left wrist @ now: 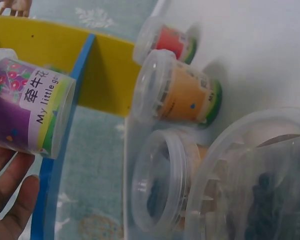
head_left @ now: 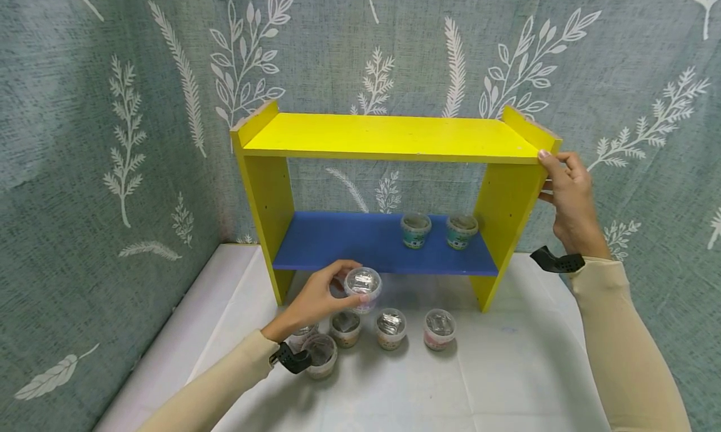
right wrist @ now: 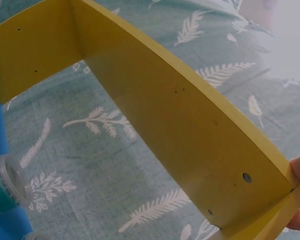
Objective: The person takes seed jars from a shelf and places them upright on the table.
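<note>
In the head view my left hand (head_left: 318, 294) pinches a lidded plastic cup (head_left: 363, 288) between thumb and fingers, just in front of the blue shelf board (head_left: 343, 241). The left wrist view shows the purple label of this cup (left wrist: 30, 102), printed "My little gar…". My right hand (head_left: 574, 197) grips the upper right corner of the yellow shelf unit (head_left: 388, 134), thumb on the front edge. Two green-labelled cups, a left one (head_left: 415, 230) and a right one (head_left: 461, 231), stand on the right half of the blue board.
Several more lidded cups stand on the white table, among them an orange-labelled cup (left wrist: 185, 92) and a red-labelled cup (left wrist: 170, 42). A clear-lidded cup (head_left: 321, 357) sits under my left wrist. Patterned green cloth (head_left: 141, 138) hangs behind and on the left.
</note>
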Motion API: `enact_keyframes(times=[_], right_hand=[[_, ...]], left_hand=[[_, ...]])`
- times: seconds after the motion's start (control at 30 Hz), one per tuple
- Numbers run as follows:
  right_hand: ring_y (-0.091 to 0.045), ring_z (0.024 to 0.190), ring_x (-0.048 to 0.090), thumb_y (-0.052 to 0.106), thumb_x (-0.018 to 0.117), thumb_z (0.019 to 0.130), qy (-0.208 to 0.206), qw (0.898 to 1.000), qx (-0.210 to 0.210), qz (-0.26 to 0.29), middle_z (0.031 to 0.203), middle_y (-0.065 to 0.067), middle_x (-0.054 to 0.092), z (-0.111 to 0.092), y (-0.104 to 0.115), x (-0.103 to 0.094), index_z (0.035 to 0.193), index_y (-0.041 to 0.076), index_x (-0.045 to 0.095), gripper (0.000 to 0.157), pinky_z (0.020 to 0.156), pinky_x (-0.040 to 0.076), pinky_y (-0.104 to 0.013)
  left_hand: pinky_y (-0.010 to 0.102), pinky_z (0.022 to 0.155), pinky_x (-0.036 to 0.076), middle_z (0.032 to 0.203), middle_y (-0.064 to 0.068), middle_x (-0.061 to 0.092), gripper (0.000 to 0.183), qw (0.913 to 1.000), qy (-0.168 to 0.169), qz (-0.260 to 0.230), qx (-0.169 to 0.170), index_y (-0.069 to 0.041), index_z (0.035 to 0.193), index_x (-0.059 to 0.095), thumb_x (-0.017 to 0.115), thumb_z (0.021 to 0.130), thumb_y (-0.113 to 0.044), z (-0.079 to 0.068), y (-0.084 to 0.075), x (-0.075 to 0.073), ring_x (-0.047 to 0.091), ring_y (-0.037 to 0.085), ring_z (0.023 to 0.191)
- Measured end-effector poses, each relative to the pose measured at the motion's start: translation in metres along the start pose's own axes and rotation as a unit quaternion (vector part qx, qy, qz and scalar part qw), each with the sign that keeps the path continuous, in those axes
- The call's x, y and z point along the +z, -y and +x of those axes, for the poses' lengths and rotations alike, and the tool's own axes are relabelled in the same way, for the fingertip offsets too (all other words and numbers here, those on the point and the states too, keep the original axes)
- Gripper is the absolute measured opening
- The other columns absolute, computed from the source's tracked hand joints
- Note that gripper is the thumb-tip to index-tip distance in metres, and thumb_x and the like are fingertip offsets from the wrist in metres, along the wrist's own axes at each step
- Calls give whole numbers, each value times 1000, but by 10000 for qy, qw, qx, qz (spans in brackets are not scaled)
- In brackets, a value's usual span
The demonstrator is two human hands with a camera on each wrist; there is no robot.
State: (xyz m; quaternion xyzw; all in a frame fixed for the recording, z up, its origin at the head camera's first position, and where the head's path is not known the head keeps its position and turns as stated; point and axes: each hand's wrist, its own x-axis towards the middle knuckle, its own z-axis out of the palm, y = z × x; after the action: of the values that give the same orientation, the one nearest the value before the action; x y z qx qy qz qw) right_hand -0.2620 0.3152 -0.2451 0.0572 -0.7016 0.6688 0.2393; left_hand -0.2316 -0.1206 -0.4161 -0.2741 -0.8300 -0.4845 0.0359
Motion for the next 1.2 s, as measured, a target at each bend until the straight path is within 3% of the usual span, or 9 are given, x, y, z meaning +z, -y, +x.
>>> enact_keyframes(times=[0.27,0.47,0.9,1.2], right_hand=[[-20,91,58,46,68,99,11,10000,47,9,110,-5,58,-1,1,1,121,20,59,35,80,46,-30],[-21,92,58,47,68,98,-7,10000,65,6,110,-4,58,-1,2,1,121,21,59,35,80,46,-30],[-18,90,59,45,68,98,-19,9999,36,108,109,-3,60,1,2,0,120,20,59,34,78,47,-28],[-20,90,58,46,69,98,-49,10000,56,31,108,-3,60,-1,1,0,119,21,60,34,78,46,-29]], left_hand=[[44,80,53,111,-5,66,58,9999,96,8,37,-25,137,60,85,86,-38,-8,1,1,61,17,95],[39,81,51,109,-6,65,59,9999,75,104,-12,-24,136,61,86,85,-41,-16,2,4,61,16,94],[51,82,54,109,-10,65,62,9996,240,139,-109,-23,131,61,89,80,-45,-32,9,8,62,18,91],[45,84,55,107,-12,65,61,9992,310,231,-101,-23,128,61,88,79,-49,-45,13,14,63,14,92]])
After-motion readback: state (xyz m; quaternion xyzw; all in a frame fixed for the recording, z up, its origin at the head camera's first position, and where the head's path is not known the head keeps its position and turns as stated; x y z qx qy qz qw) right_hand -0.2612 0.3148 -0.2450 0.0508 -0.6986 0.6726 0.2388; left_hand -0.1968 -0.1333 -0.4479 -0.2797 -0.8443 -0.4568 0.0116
